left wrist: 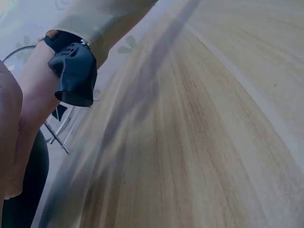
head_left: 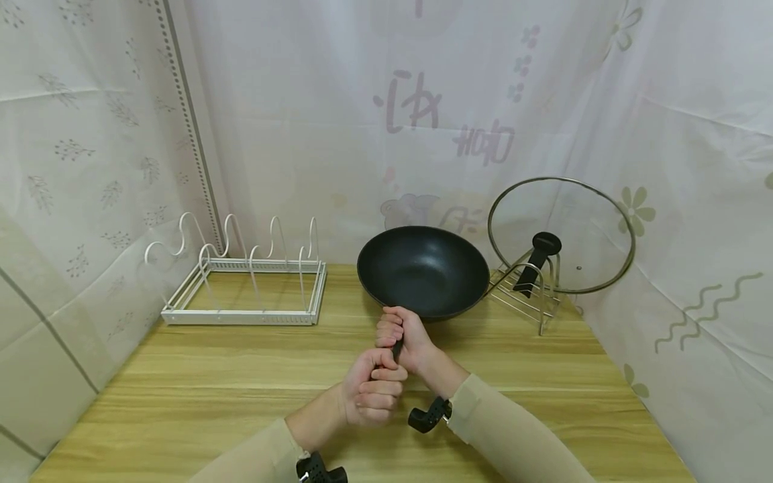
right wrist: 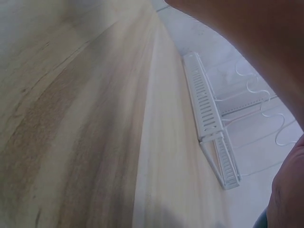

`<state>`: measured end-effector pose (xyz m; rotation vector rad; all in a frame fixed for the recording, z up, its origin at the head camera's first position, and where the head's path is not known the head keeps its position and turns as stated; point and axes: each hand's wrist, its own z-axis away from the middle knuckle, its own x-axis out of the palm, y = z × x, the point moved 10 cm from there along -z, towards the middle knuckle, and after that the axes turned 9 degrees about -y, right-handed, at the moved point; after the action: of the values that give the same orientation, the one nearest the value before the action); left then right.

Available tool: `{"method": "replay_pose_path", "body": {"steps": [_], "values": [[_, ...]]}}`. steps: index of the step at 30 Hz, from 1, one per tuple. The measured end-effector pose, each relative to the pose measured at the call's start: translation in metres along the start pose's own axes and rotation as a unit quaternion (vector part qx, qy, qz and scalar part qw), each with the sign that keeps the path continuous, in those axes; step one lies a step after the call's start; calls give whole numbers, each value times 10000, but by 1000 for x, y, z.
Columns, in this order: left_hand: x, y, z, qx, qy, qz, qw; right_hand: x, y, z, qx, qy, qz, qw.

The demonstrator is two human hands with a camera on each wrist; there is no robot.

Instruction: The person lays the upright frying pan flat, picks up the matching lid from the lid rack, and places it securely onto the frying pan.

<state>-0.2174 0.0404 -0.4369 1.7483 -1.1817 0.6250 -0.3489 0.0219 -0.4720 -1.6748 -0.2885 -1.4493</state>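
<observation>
A black wok point(head_left: 423, 268) stands in the middle of the head view, its handle pointing toward the person. Both hands grip that handle, one behind the other. The right hand point(head_left: 410, 339) holds it close to the pan, while the left hand point(head_left: 373, 389) is wrapped round the nearer end. Fingers cover most of the handle. In the left wrist view, the wok's dark side point(left wrist: 34, 180) shows in part behind a hand. The right wrist view has only a part of a hand point(right wrist: 289, 190) at its right edge.
To the left stands a white rack point(head_left: 241, 315) with curved wire dividers. On the right, a glass lid point(head_left: 561, 235) with a black knob leans in a small metal rack point(head_left: 525, 305). Both racks are on the wooden table point(head_left: 211, 382). Patterned curtains hang behind.
</observation>
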Motion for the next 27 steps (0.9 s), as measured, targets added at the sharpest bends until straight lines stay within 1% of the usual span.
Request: {"method": "replay_pose_path", "body": {"steps": [6,9,15,27], "values": [[-3,-1,3,-78,32,32,10000,-4,0,0,-22,3,74,10000],[-3,-1,4,-101,33,74,9999,-6,1,0,-43,20,14,10000],[-6,-2,8,-157,56,135,9998,-8,4,-2,-11,-73,-127,9999],[-10,-3,13,-213,152,150,9995,-15,6,-2,-89,147,-175,9997]]}}
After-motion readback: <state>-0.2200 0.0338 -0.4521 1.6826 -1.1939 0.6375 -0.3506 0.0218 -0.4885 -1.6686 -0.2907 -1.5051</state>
